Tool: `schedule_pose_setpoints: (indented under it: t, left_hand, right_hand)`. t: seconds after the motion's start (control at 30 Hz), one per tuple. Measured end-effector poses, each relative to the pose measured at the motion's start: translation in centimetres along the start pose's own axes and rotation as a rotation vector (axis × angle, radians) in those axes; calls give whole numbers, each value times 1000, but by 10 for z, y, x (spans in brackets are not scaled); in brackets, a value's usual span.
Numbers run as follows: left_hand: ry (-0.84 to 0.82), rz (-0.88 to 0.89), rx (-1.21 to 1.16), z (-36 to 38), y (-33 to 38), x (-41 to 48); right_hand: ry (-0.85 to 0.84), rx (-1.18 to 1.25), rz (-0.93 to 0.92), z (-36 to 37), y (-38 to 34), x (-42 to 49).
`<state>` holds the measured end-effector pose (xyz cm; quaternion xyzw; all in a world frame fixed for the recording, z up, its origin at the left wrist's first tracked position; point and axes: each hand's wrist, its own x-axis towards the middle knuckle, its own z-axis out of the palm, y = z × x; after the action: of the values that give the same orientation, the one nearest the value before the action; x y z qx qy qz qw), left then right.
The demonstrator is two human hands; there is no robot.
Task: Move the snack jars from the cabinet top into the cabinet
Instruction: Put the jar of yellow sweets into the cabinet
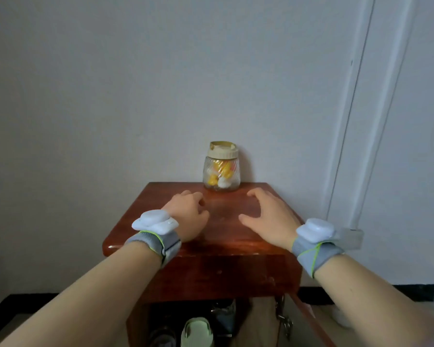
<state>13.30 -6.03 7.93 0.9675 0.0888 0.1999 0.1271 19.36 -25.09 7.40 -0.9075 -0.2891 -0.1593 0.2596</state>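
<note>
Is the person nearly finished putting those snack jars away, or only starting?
Hard to say what is done: inside the open cabinet only shoes show, and no jar can be made out there. One snack jar stands at the back of the cabinet top, against the wall. In hand: nothing; the left hand and right hand hover empty over the top, short of the jar. Left: grasping it and setting it inside.

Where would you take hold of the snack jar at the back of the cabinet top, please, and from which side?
I'd grip the snack jar around its ribbed glass body, just under the cream lid, coming from the front. It stands upright close to the wall, so the back is shut off. The left hand and right hand are both open and empty on either side, so they could close on its flanks.
</note>
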Motion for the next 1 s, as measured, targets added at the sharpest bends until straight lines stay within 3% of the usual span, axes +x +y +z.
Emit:
schedule_pose_setpoints:
  t: [0.2, 0.37, 0.6, 0.83, 1.0]
  left_hand:
    - [-108, -143, -125, 43, -15, 63]
    - [-98, -285, -425, 59, -16, 120]
    - [-116, -294, -716, 69, -21, 180]
    - [-143, -414, -1004, 56, -19, 158]
    - [-167, -442, -998, 30, -7, 111]
  right_hand:
    - [-115, 38, 143, 30, 29, 65]
    - [-123, 134, 187, 50, 38, 118]
    - [-201, 396, 140, 74, 57, 168]
    - [-239, 589, 233, 67, 51, 147]
    - [-194, 673, 231, 48, 34, 98]
